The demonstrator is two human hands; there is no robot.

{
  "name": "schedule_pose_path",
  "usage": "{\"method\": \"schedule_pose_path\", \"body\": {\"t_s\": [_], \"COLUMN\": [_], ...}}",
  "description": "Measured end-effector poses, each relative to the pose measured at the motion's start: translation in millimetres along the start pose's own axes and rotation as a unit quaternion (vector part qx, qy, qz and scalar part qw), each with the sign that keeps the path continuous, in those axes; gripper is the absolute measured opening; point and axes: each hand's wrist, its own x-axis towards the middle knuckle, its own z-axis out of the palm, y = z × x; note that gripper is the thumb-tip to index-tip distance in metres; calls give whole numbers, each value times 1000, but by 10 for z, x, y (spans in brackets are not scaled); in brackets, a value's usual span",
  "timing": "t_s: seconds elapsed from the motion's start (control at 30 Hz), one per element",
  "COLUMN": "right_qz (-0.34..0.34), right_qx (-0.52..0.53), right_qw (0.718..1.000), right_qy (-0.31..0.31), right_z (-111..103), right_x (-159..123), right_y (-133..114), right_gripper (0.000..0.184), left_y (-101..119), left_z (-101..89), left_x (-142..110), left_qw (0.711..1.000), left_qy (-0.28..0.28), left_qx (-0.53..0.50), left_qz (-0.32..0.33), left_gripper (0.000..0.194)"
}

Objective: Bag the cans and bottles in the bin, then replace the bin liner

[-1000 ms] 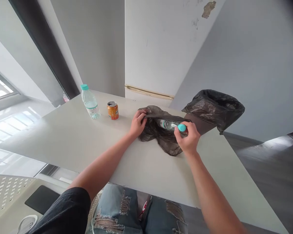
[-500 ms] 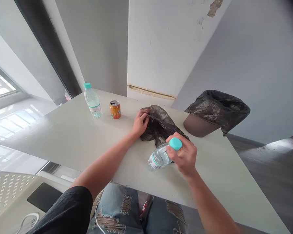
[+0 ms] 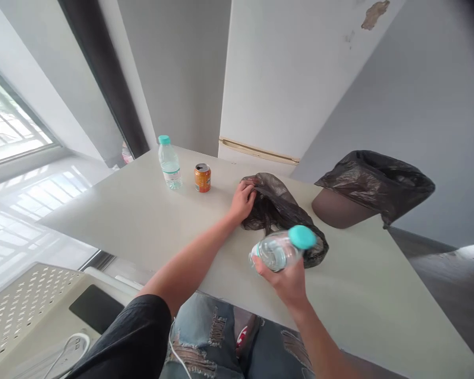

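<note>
My left hand (image 3: 244,201) grips the rim of a crumpled black plastic bag (image 3: 286,205), which lies on its side on the white table (image 3: 205,229). In my right hand (image 3: 289,280) is a clear plastic bottle (image 3: 275,249) with a turquoise cap. The bottle is tilted just in front of the bag, its cap end pointing up and right and slightly blurred. My right thumb lies along the bottle's near side; the other fingers are hidden beneath it.
A second turquoise-capped bottle (image 3: 170,168) and an orange drink can (image 3: 203,178) stand upright at the table's back left. At the back right is a brown bin (image 3: 339,208) with a black liner over its rim. A chair with a dark phone-like slab (image 3: 97,308) is at lower left.
My right hand has moved from near the bottle's neck to lower on its body, and the bottle is raised and tipped flatter. The left hand stays on the bag. The view has shifted.
</note>
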Motion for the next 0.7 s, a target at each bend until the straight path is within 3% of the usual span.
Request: {"method": "schedule_pose_path", "body": {"t_s": [0.07,0.13,0.3,0.4,0.53,0.7], "right_qz": [-7,-20,-11,15,32,53], "right_qx": [41,63,85,40,40,46], "right_qw": [998,997,971,949,936,933], "right_qy": [39,31,-221,-312,-348,-352], "right_z": [191,553,1904,2543,2931,3052], "right_x": [195,444,941,1057,1135,1179], "right_y": [-271,-551,-1014,-1098,-1126,-1124], "right_gripper": [50,54,57,74,80,87], "left_y": [-29,-42,0,5,-19,-25], "left_z": [28,41,5,-13,-2,1], "left_x": [-8,-14,-18,-15,-17,-13], "left_qw": [1000,1000,1000,1000,1000,1000], "left_qy": [-9,-12,-13,-14,-14,-12], "left_qx": [3,10,17,21,23,20], "left_qz": [-2,-9,-5,-4,-8,-13], "left_gripper": [17,18,17,17,19,18]}}
